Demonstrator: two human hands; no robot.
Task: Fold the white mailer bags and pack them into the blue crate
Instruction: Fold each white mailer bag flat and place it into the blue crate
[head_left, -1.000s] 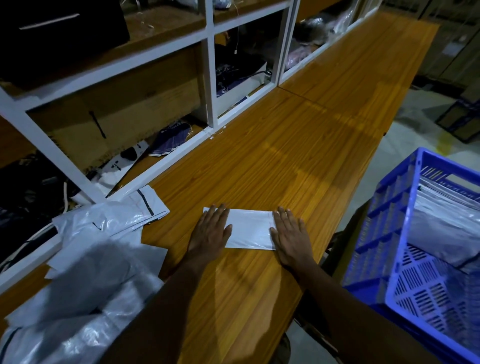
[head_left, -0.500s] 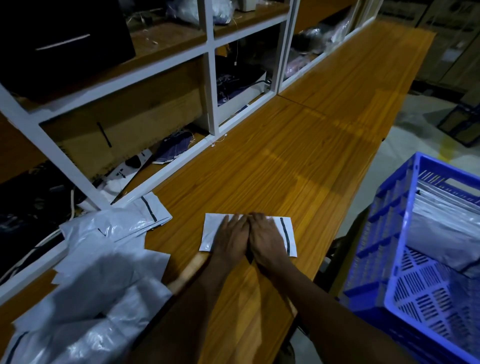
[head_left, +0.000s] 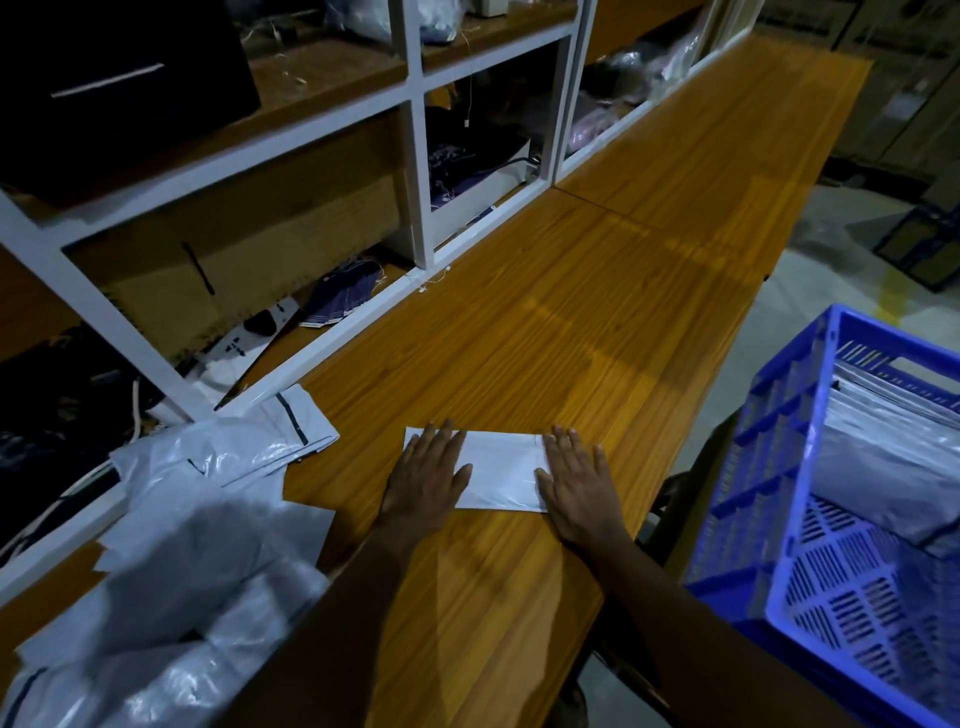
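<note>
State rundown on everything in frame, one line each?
Folded mailer bag: flat on the wooden table, pressed at both ends.
Left hand: open, palm down on the bag's left end.
Right hand: open, palm down on the bag's right end.
Pile of unfolded bags: loose, crumpled, at table's left.
Blue crate: upright, partly filled with folded bags.

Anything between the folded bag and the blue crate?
Nothing visible. The folded mailer bag lies flat under both hands, left hand and right hand. Only bare wooden table and its edge separate it from the open-topped blue crate to the right.
</note>
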